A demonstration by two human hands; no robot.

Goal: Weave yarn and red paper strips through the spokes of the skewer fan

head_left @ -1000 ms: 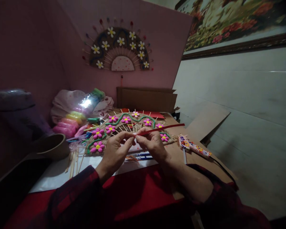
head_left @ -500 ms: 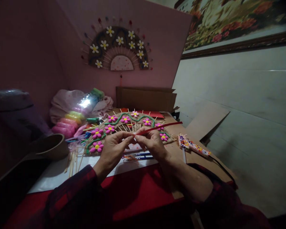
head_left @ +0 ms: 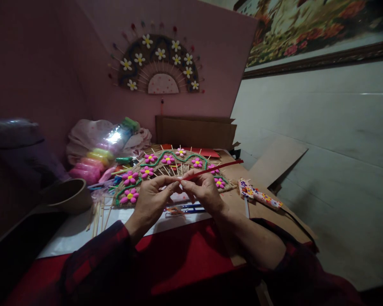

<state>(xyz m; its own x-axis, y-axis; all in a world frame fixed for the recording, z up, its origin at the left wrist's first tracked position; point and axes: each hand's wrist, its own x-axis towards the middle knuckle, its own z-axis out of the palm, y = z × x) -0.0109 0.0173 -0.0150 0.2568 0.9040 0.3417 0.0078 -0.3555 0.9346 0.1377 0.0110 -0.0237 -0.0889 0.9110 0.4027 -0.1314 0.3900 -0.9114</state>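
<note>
My left hand (head_left: 153, 199) and my right hand (head_left: 204, 190) meet above the table, both pinching the near end of a thin red stick (head_left: 217, 168) that slants up to the right. Just behind them lies a woven fan-shaped piece (head_left: 166, 170) with pink flowers, a green wavy line and wooden skewers sticking out. Blue-handled scissors (head_left: 191, 208) lie under my hands on white paper.
A patterned glue gun (head_left: 258, 195) with a black cord lies to the right. Bags of coloured clay (head_left: 98, 159) and a tape roll (head_left: 68, 195) sit on the left, loose skewers (head_left: 98, 214) beside them. Cardboard sheets (head_left: 194, 131) lean behind; a finished fan (head_left: 158, 66) hangs on the pink wall.
The far tip of the red stick has dropped slightly and drawn in toward the left. Both hands keep their pinch at almost the same spot.
</note>
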